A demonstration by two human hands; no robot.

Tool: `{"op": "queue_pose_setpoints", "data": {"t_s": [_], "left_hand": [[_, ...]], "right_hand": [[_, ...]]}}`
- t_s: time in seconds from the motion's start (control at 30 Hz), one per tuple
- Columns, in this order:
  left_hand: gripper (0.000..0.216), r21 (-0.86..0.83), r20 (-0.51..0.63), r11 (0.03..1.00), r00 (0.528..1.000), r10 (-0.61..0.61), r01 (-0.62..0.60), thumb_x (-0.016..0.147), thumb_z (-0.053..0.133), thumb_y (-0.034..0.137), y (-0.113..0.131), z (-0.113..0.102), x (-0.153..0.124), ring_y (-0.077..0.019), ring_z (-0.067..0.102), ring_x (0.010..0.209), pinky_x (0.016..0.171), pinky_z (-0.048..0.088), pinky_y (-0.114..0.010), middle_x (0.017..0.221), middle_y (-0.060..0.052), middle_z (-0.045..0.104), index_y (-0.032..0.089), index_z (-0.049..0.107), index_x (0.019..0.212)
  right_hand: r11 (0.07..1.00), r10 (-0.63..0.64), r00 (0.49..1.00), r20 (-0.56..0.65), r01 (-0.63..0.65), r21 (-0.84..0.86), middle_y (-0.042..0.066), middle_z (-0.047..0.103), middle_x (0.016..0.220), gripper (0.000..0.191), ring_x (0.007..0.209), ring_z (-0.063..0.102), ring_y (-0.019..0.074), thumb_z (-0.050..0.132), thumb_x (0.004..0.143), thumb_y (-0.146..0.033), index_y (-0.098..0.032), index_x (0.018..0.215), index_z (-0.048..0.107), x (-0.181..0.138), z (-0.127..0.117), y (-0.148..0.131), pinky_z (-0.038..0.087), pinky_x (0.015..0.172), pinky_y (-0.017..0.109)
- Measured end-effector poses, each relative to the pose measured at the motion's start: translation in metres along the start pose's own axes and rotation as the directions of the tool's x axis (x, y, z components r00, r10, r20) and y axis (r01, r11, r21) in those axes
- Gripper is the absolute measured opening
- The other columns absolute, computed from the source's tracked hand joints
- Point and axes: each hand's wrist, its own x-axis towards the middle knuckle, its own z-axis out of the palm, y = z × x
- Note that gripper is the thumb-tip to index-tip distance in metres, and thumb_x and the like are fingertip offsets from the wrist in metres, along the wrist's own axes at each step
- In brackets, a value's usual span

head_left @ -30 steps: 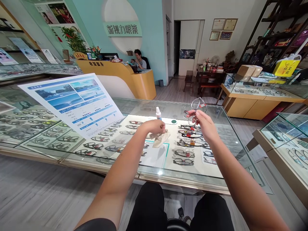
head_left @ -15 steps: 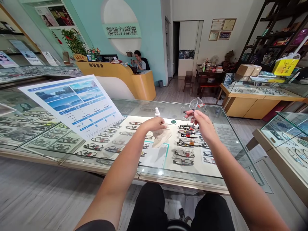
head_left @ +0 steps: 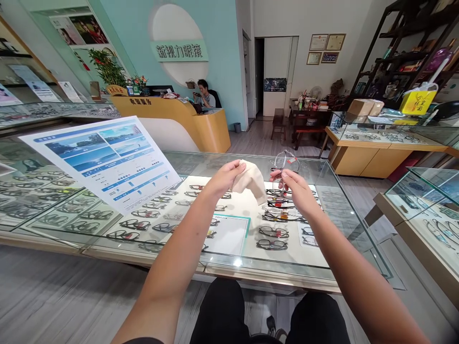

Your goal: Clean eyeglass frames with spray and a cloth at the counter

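My left hand (head_left: pixel 226 177) pinches a cream cleaning cloth (head_left: pixel 251 180) by its upper left corner, and the rest of the cloth drapes down to the right. In my right hand (head_left: pixel 294 187) is a pair of glasses (head_left: pixel 286 160) with clear, thin-rimmed lenses, held upright with a small red tag on it. The cloth's right edge hangs close to the glasses, with a small gap between them. Both hands are above the glass display counter (head_left: pixel 229 267). Under the glass below my right hand lie several dark-framed glasses (head_left: pixel 273 232).
A printed sheet with blue pictures (head_left: pixel 107 162) stands tilted on the counter at left. Another glass showcase (head_left: pixel 423 210) is at right. A person (head_left: pixel 207 95) sits behind the yellow reception desk (head_left: pixel 172 114). My knees are below the counter's front edge.
My left hand has lifted the cloth, which now spreads out toward the right hand. The white spray bottle is no longer visible behind it. The glasses stay in my right hand.
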Motion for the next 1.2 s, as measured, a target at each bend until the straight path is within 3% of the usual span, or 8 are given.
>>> {"op": "queue_pose_setpoints", "data": {"t_s": [0.13, 0.33, 0.5, 0.77, 1.0, 1.2], "left_hand": [[0.068, -0.098, -0.045, 0.994, 0.998, 0.044, -0.048, 0.067, 0.094, 0.075, -0.003, 0.014, 0.001, -0.0113, 0.052, 0.061, 0.056, 0.04, -0.025, 0.073, 0.002, 0.061, 0.02, 0.059, 0.087], [0.068, -0.155, -0.047, 0.984, 0.995, 0.084, -0.09, 0.07, 0.092, 0.076, -0.006, 0.028, -0.001, -0.011, 0.05, 0.063, 0.06, 0.044, -0.026, 0.071, 0.005, 0.054, 0.02, 0.059, 0.089], [0.063, -0.107, -0.014, 0.982, 0.988, 0.156, -0.156, 0.08, 0.085, 0.076, -0.004, 0.037, -0.006, -0.0102, 0.045, 0.064, 0.062, 0.044, -0.024, 0.071, 0.006, 0.049, 0.021, 0.053, 0.085], [0.054, 0.076, 0.009, 0.949, 0.952, 0.305, -0.305, 0.096, 0.068, 0.074, -0.006, 0.043, -0.008, -0.0137, 0.051, 0.072, 0.07, 0.044, -0.026, 0.076, 0.003, 0.053, 0.023, 0.052, 0.09], [0.053, 0.08, 0.009, 0.9, 0.903, 0.43, -0.429, 0.104, 0.055, 0.074, -0.009, 0.051, -0.012, -0.0176, 0.055, 0.085, 0.083, 0.049, -0.03, 0.092, -0.002, 0.058, 0.021, 0.06, 0.095], [0.048, 0.03, -0.064, 0.894, 0.891, 0.449, -0.448, 0.096, 0.073, 0.068, -0.015, 0.064, -0.013, -0.0139, 0.054, 0.076, 0.071, 0.046, -0.027, 0.091, 0.0, 0.059, 0.023, 0.056, 0.101]], "right_hand": [[1.0, 0.017, 0.999, 0.05, -0.018, 0.012, 0.006, 0.078, 0.107, 0.04, 0.09, 0.058, 0.0211, 0.056, 0.104, -0.057, -0.024, 0.106, 0.079, -0.001, 0.002, 0.0, 0.048, 0.086, 0.036], [1.0, 0.001, 0.989, 0.145, -0.002, 0.009, 0.007, 0.079, 0.108, 0.044, 0.092, 0.062, 0.0223, 0.058, 0.105, -0.06, -0.024, 0.106, 0.081, -0.004, 0.005, 0.001, 0.048, 0.086, 0.035], [0.998, 0.043, 0.982, 0.185, -0.033, -0.061, 0.006, 0.08, 0.112, 0.044, 0.091, 0.058, 0.0228, 0.054, 0.107, -0.06, -0.027, 0.115, 0.082, -0.006, 0.004, 0.005, 0.045, 0.073, 0.033], [0.996, 0.075, 0.979, 0.189, -0.066, -0.055, 0.006, 0.078, 0.115, 0.042, 0.094, 0.058, 0.0239, 0.056, 0.107, -0.06, -0.028, 0.116, 0.082, -0.007, 0.005, 0.003, 0.048, 0.071, 0.034], [1.0, 0.012, 0.968, 0.249, -0.012, -0.001, 0.006, 0.078, 0.106, 0.042, 0.097, 0.063, 0.0245, 0.057, 0.107, -0.059, -0.026, 0.105, 0.082, -0.006, 0.01, 0.004, 0.05, 0.089, 0.038], [1.0, -0.017, 0.963, 0.268, 0.015, 0.011, 0.006, 0.075, 0.102, 0.041, 0.095, 0.061, 0.0233, 0.056, 0.107, -0.057, -0.025, 0.101, 0.08, -0.007, 0.012, 0.002, 0.049, 0.089, 0.037]]}}
